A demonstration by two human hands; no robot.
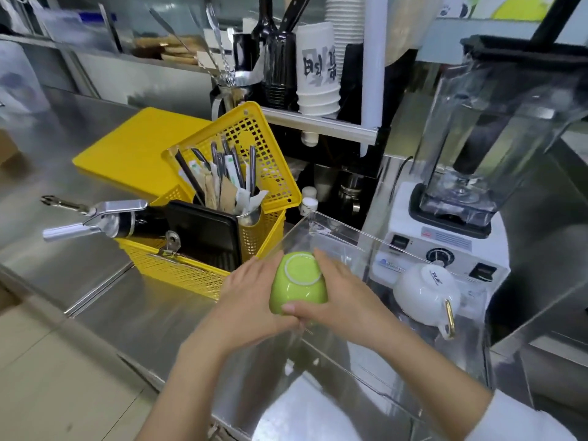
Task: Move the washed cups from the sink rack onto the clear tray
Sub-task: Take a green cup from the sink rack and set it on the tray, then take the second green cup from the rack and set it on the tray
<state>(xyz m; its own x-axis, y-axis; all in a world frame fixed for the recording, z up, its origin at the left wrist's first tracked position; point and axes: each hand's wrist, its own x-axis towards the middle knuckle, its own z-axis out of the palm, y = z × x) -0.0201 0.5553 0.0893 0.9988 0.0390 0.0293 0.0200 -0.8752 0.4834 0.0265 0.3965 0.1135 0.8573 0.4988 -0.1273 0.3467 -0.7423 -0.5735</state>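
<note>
A light green cup (297, 283) is upside down, its white foot ring facing up, at the left end of the clear tray (337, 232). My left hand (251, 303) cups its left side and my right hand (342, 296) its right side; my thumbs meet at the near rim. A white cup (424, 289) with a gold handle lies upside down at the right end of the same tray. The sink rack is out of view.
A yellow basket (178, 265) with straws, a black tray and a steel tool stands just left of the clear tray. A white blender (451, 246) stands behind it at the right. A yellow board (133, 148) lies farther back on the steel counter.
</note>
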